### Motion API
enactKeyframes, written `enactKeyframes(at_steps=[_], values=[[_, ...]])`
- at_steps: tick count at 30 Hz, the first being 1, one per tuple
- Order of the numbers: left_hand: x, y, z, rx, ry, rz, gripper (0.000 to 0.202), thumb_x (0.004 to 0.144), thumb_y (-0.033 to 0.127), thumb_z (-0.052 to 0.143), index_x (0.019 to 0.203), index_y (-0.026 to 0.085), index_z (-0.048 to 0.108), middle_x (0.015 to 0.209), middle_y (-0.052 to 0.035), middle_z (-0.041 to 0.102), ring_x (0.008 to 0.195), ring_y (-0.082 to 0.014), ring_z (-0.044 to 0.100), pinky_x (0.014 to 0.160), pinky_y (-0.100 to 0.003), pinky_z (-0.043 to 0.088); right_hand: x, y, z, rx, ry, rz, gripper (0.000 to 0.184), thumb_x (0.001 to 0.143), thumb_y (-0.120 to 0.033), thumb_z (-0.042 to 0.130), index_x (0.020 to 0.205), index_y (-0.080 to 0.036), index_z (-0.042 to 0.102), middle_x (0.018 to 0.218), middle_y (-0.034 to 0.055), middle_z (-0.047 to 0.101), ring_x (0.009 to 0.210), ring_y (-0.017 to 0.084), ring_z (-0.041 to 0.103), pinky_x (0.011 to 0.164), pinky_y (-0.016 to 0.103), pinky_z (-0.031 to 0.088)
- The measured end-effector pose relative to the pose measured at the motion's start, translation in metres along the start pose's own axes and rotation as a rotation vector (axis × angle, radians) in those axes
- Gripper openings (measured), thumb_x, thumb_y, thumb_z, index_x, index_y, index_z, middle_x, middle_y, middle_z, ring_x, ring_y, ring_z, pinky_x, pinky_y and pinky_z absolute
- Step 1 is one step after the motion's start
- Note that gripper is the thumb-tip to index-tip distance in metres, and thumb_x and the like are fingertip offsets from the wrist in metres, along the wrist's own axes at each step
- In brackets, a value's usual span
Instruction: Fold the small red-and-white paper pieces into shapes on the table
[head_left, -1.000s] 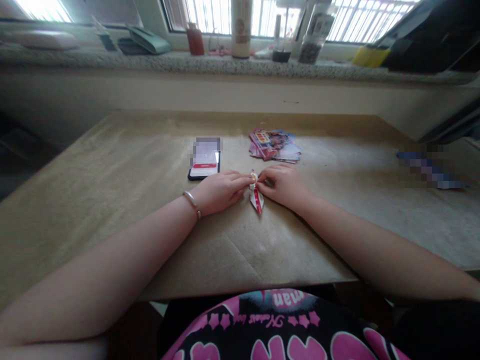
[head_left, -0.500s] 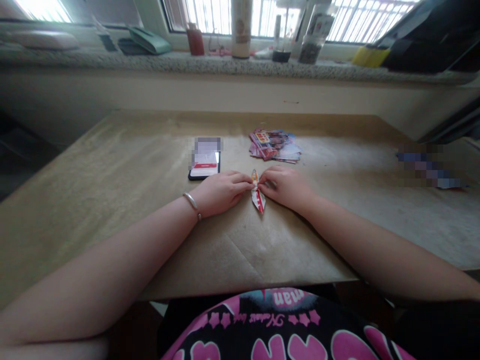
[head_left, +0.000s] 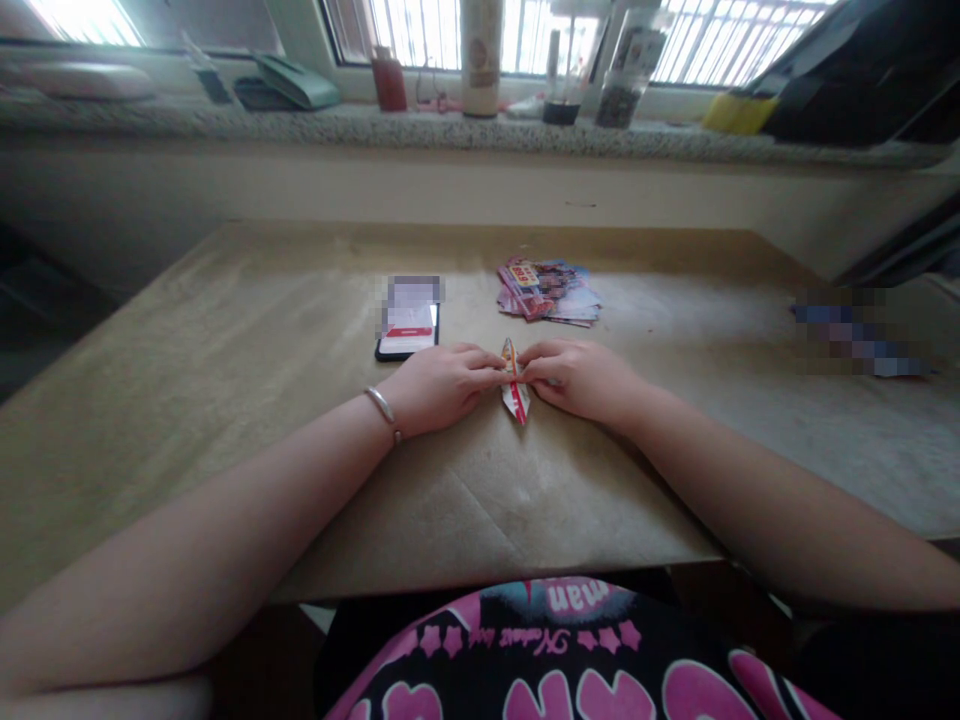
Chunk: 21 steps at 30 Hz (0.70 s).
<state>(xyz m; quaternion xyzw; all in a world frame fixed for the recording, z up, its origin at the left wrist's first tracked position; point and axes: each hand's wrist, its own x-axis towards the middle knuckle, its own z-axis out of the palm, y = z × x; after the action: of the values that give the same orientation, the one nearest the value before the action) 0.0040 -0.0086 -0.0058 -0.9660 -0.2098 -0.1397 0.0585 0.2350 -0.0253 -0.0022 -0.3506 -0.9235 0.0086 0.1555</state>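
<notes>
A small folded piece of red and white printed paper (head_left: 514,395) lies on the brown table (head_left: 225,380), pointed at both ends. My left hand (head_left: 439,385), with a silver bangle on its wrist, pinches the paper's left side with curled fingers. My right hand (head_left: 581,378) pinches the paper's right side in the same way. Both hands rest on the table and meet at the paper's upper half.
A phone (head_left: 409,330) lies just beyond my left hand. A stack of colourful printed papers (head_left: 549,291) sits beyond my right hand. A blurred blue object (head_left: 855,340) is at the far right. Bottles and containers line the stone window sill (head_left: 450,125).
Both hands have shifted their pinch a little lower along the folded paper, and its upper tip now stands free above the fingers. Nothing else has moved.
</notes>
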Motion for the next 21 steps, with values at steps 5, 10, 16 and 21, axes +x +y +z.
enactKeyframes(at_steps=[5, 10, 16, 21], values=[[0.0041, 0.0049, -0.0023, 0.008, -0.041, -0.033, 0.039, 0.082, 0.009, 0.046, 0.114, 0.022, 0.063, 0.116, -0.0048, 0.063, 0.104, -0.0189, 0.057, 0.089, -0.032, 0.05, 0.0015, -0.0027, -0.0034, -0.075, -0.022, 0.014, 0.023, 0.083, -0.021, 0.05, 0.09, -0.026, 0.072, 0.096, 0.0042, 0.067, 0.083, 0.017, 0.058, 0.071, 0.027, 0.042], [0.0063, 0.0075, -0.0037, 0.032, -0.062, -0.059, 0.038, 0.08, 0.008, 0.047, 0.111, 0.022, 0.064, 0.117, -0.0054, 0.061, 0.104, -0.02, 0.057, 0.087, -0.033, 0.05, -0.0002, 0.0023, -0.0027, -0.052, -0.01, 0.008, 0.024, 0.084, -0.023, 0.05, 0.091, -0.027, 0.072, 0.094, 0.0033, 0.067, 0.087, 0.018, 0.057, 0.074, 0.029, 0.042], [0.0017, 0.0035, -0.001, -0.003, -0.023, -0.032, 0.04, 0.081, 0.01, 0.047, 0.116, 0.023, 0.061, 0.118, -0.0048, 0.062, 0.106, -0.0191, 0.058, 0.09, -0.033, 0.049, -0.0034, 0.0018, -0.0002, 0.018, 0.041, 0.074, 0.023, 0.081, -0.02, 0.054, 0.091, -0.027, 0.073, 0.1, 0.0036, 0.066, 0.088, 0.017, 0.06, 0.076, 0.028, 0.044], [-0.0001, 0.0009, 0.0006, -0.008, 0.001, -0.01, 0.038, 0.084, 0.013, 0.045, 0.119, 0.022, 0.059, 0.119, -0.0055, 0.062, 0.106, -0.0187, 0.058, 0.09, -0.033, 0.05, -0.0022, 0.0018, 0.0018, 0.078, 0.044, 0.084, 0.023, 0.081, -0.019, 0.054, 0.092, -0.025, 0.073, 0.1, 0.0035, 0.07, 0.088, 0.018, 0.064, 0.081, 0.03, 0.047]])
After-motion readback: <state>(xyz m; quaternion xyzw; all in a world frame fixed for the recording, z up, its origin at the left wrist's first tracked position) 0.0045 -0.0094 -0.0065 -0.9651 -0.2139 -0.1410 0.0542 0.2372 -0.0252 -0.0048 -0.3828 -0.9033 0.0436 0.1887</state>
